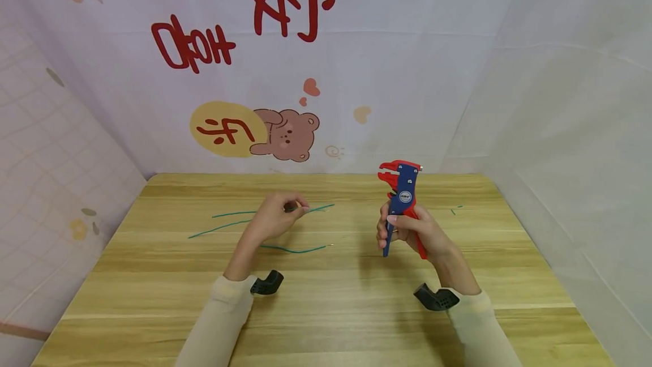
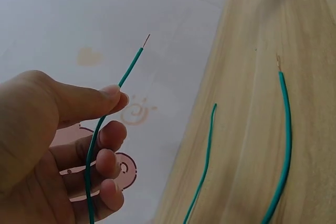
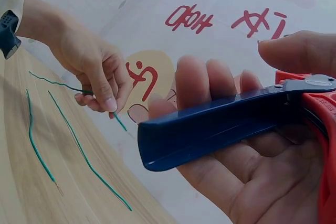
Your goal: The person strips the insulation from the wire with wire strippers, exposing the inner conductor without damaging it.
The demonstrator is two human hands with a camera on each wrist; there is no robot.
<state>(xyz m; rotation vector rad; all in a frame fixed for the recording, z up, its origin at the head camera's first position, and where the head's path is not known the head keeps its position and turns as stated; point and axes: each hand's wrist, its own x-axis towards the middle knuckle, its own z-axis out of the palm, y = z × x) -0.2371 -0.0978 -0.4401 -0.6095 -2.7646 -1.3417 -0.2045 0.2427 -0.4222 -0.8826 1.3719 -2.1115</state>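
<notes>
My left hand (image 1: 275, 217) pinches a green wire (image 2: 131, 68) between thumb and forefinger. Its bare copper tip sticks out beyond the fingertips, and the rest runs down past the other, loosely bent fingers. On the tabletop lies a second green wire (image 2: 287, 124) with bare strands at one end. Another green wire (image 3: 86, 156) lies near it, its visible tip still covered in insulation. My right hand (image 1: 430, 235) grips a red and blue wire stripper (image 1: 406, 183) by its handles, holding it upright with the head on top. Nothing shows between the stripper's jaws.
Small green scraps (image 1: 453, 212) lie on the wooden table (image 1: 326, 310) right of the stripper. A white printed cloth (image 1: 407, 61) hangs behind the table, with cloth walls at both sides. Black wrist mounts (image 1: 437, 298) sit at both cuffs.
</notes>
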